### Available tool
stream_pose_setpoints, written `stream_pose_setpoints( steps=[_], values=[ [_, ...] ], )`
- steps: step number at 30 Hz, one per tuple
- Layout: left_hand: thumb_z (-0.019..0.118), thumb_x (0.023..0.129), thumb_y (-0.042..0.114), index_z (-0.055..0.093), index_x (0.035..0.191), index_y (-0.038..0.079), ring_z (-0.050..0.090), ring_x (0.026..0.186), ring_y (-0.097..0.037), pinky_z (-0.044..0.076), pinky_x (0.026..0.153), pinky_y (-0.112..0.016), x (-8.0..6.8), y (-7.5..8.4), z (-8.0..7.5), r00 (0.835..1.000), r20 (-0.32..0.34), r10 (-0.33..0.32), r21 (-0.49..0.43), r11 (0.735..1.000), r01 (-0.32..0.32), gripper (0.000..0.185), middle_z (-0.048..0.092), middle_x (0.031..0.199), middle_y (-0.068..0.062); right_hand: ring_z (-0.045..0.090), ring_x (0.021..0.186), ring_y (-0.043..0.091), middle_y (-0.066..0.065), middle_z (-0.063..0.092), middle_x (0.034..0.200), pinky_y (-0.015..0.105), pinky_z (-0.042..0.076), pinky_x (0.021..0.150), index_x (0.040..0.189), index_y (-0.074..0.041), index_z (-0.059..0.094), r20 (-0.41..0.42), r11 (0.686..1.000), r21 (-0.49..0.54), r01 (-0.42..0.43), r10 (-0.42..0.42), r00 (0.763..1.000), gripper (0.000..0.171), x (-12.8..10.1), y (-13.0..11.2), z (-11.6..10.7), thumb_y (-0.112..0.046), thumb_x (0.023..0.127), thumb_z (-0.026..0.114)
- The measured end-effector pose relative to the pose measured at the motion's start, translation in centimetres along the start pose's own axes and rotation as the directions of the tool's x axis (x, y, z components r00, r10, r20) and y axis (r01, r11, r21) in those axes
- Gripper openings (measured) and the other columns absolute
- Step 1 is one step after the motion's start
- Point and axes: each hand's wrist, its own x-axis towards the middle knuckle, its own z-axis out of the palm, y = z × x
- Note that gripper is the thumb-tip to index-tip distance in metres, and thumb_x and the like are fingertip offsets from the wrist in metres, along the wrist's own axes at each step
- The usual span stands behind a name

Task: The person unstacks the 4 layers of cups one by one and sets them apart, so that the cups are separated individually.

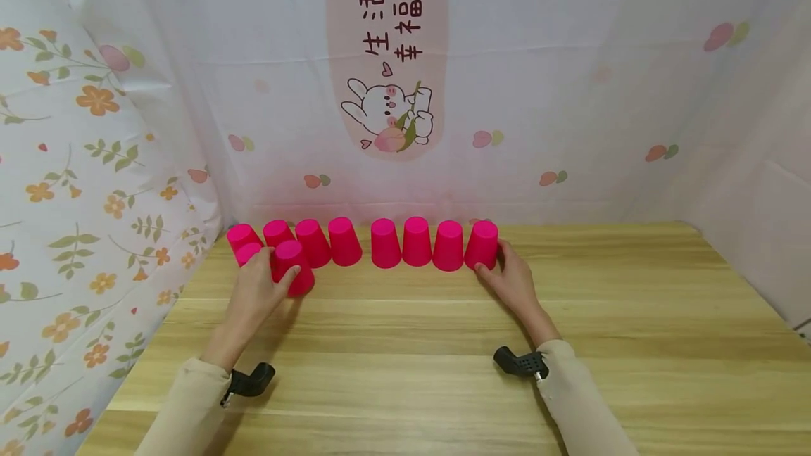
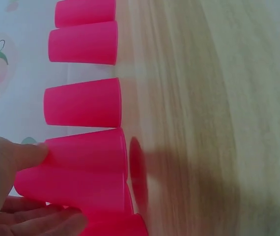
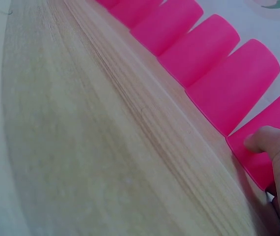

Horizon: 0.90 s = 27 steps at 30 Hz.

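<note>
Several bright pink cups stand upside down in a row along the back of the wooden table. At the row's left end my left hand point(image 1: 255, 290) grips a pink cup point(image 1: 301, 274), thumb on one side and fingers on the other; it stands in front of the row. A pinkish reflection point(image 2: 138, 169) shows beside its rim in the left wrist view. Another pink cup point(image 1: 248, 252) sits just behind the left hand, partly covered by it. My right hand point(image 1: 514, 286) holds the rightmost cup point(image 1: 483, 243) between thumb and fingers; its fingers are mostly hidden behind the cup.
Between the hands, cups such as one at mid-row point(image 1: 385, 245) stand close together, with a wider gap near the middle. A patterned white cloth point(image 1: 507, 97) hangs behind the table point(image 1: 405, 371), and a floral cloth point(image 1: 95, 231) hangs at the left.
</note>
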Motion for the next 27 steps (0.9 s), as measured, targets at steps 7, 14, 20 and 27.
stream_pose_setpoints(
  steps=[7,14,20,27],
  values=[
    [0.073,0.079,0.014,0.052,0.099,-0.015,0.059,0.068,-0.041,0.050,0.065,-0.052,-0.1,-0.4,0.6,1.000,-0.009,-0.022,0.023,0.999,0.022,0.040,0.060,0.080,-0.029,0.047,0.119,0.039,0.026,0.047,0.131,0.048,0.040,0.096,0.133,0.007,0.038,0.016,1.000,-0.013,-0.002,0.002,1.000,0.063,0.1,0.0,0.0,-0.017,0.083,0.068],
    [0.073,0.080,0.012,0.053,0.089,-0.014,0.058,0.062,-0.044,0.049,0.057,-0.052,-0.1,-0.6,0.8,0.999,-0.046,-0.022,0.045,0.999,0.024,0.033,0.057,0.069,-0.026,0.048,0.118,0.039,0.026,0.048,0.130,0.048,0.040,0.096,0.132,0.007,0.039,0.005,1.000,-0.005,0.009,-0.009,1.000,0.063,0.2,-0.1,-0.1,-0.018,0.083,0.068],
    [0.071,0.081,0.011,0.052,0.078,-0.011,0.057,0.058,-0.046,0.047,0.052,-0.052,0.0,-0.5,0.6,0.998,-0.051,-0.030,0.075,0.997,0.033,0.029,0.054,0.061,-0.023,0.048,0.118,0.039,0.026,0.048,0.130,0.047,0.041,0.096,0.132,0.007,0.039,0.012,1.000,0.004,0.003,-0.003,1.000,0.063,0.1,-0.3,0.0,-0.017,0.083,0.068],
    [0.069,0.083,0.023,0.040,0.050,0.008,0.038,0.037,-0.022,0.033,0.035,-0.033,-0.3,0.7,0.1,1.000,0.020,-0.017,0.179,0.984,0.013,0.047,0.034,0.041,-0.002,0.047,0.119,0.039,0.026,0.047,0.131,0.047,0.040,0.097,0.133,0.007,0.038,0.014,1.000,0.000,-0.010,0.010,1.000,0.063,0.1,-0.2,-0.2,-0.017,0.083,0.068]
  ],
)
